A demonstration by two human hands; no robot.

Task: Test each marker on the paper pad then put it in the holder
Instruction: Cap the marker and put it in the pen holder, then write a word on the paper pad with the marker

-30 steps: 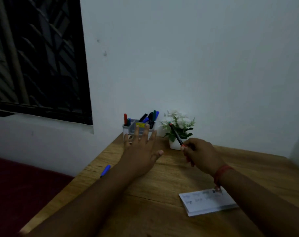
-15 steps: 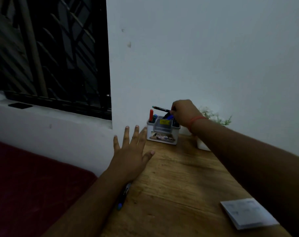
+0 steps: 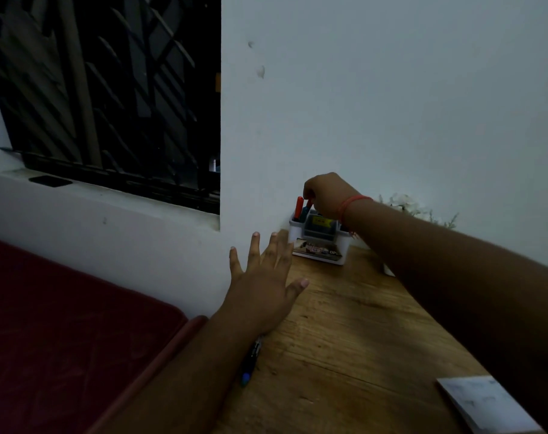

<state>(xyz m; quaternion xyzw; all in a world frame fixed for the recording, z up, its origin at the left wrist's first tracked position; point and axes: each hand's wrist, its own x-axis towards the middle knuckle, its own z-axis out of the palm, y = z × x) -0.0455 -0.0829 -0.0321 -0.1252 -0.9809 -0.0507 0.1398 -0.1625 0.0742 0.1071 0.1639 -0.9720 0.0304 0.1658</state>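
Fingers point(image 3: 254, 250) of my left hand point(image 3: 264, 289) are spread straight and apart, holding nothing, palm down over the near left corner of the desk point(image 3: 354, 333), the fingertips reaching toward the lower left corner of the holder point(image 3: 321, 241). Left of that arm lies a dark red mat point(image 3: 63, 324), and above it a barred window point(image 3: 110, 89) set in the white wall point(image 3: 391, 89). Under my left forearm a blue-tipped marker point(image 3: 248, 361) lies on the desk, close to its left edge and partly hidden by the wrist.

Further right, the white holder stands at the back of the desk against the wall, with a yellow label on its inner tray and a printed strip along its front. A red marker point(image 3: 298, 208) stands upright in its left compartment. My right hand point(image 3: 324, 195) hovers just over that side, fingers curled down and pinching the red top of another marker point(image 3: 309, 202) that pokes out of the holder beside the first one; most of it is hidden. A red thread point(image 3: 354, 203) circles that wrist.

Behind my right forearm a small white-flowered plant point(image 3: 407, 206) shows against the wall. At the far right, near the desk's front edge, the paper pad point(image 3: 485, 405) lies flat with faint marks on it.
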